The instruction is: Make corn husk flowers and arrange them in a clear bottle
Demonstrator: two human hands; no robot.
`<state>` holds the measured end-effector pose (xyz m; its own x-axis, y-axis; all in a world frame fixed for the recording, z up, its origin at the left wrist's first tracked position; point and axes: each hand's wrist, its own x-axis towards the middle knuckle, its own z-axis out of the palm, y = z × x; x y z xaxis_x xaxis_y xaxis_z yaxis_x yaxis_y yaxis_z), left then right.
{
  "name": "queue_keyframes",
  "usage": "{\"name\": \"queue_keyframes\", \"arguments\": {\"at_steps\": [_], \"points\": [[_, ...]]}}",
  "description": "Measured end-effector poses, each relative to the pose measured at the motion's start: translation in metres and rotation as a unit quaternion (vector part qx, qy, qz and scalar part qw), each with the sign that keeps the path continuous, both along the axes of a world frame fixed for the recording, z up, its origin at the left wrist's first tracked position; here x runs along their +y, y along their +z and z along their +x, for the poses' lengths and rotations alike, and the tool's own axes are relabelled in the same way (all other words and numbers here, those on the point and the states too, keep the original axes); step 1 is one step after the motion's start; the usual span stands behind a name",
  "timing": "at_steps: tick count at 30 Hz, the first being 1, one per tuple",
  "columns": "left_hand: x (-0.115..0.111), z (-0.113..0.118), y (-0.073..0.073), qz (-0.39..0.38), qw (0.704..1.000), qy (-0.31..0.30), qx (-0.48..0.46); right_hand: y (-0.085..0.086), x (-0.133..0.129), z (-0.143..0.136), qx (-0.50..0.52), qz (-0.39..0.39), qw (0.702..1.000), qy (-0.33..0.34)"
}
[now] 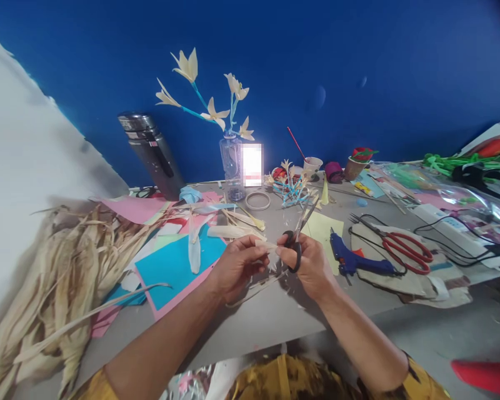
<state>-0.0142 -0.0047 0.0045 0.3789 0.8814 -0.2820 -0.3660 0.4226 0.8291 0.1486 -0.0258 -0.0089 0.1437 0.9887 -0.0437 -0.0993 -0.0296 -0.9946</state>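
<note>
My left hand (241, 266) pinches a small pale piece of husk (265, 245) between thumb and fingertips. Black-handled scissors (296, 253) sit in my right hand (310, 264), with their blades pointing up and away from me. The right thumb and fingertip also touch the right end of the pale piece, so the two hands nearly meet over the table. A thin curved strip (258, 290) lies just below the hands. Behind them, wider pale husk strips (233, 232) rest on the table.
Dried husks (62, 278) and blue paper (170, 272) lie left. A bottle (232, 166) holds pale flowers, beside a dark flask (154, 155). Right are a blue glue gun (358, 261), red-handled scissors (406, 250) and a power strip (445, 225). A tape ring (258, 201) lies behind.
</note>
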Motion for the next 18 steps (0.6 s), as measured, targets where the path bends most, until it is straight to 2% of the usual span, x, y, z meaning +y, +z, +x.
{"name": "queue_keyframes", "arguments": {"at_steps": [6,12,15,18], "points": [[0.002,0.000,-0.004,0.028,0.997,-0.025,0.065,0.006,0.008,0.023,-0.025,0.014,0.999,0.039],[0.001,0.003,-0.005,0.045,0.996,0.019,0.071,0.005,0.004,0.010,-0.026,-0.003,0.999,0.036],[0.000,0.002,-0.003,0.031,0.997,-0.004,0.068,0.005,0.003,0.005,-0.035,-0.008,0.999,0.029],[0.000,0.001,-0.001,0.029,0.996,-0.028,0.076,0.005,0.004,0.008,-0.038,-0.015,0.998,0.058]]}}
